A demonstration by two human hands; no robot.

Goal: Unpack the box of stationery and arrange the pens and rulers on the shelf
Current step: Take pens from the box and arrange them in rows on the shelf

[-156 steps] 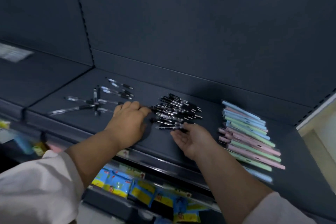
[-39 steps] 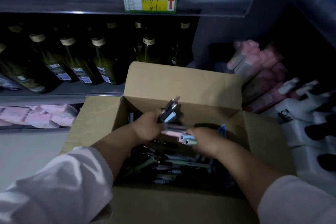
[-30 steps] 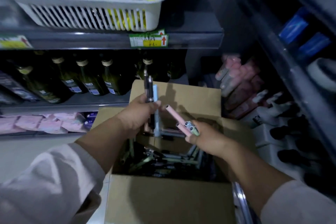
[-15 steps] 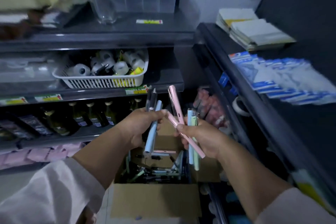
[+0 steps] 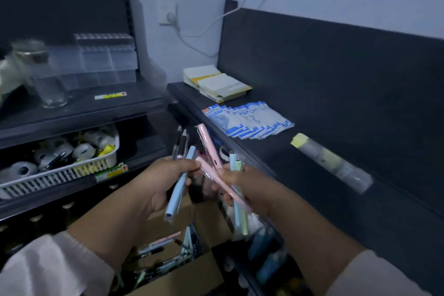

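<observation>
Pens in both hands, raised above the open cardboard box (image 5: 173,274) and just in front of the dark shelf (image 5: 300,175). Left hand (image 5: 163,182) clenched round a blue pen (image 5: 179,187) and two black pens (image 5: 181,145), tips up. Right hand (image 5: 242,185) clenched round a pink pen (image 5: 207,146), a second pink one crossing beneath it, and pale green and blue ones hanging down below the fist.

Light and stiff, by the look of them; no risk from weight. Clear plastic sleeves on the pastel ones, so probably slippery, liable to slide out of a loose bundle. Fanned at odd angles, hence apt to scatter or roll when set down. Best held round the middle of the barrels, bunched parallel, then laid flat on the shelf past the blue-and-white packets (image 5: 249,120). More pens left in the box, so unpacking likely far from finished. No rulers visible.
</observation>
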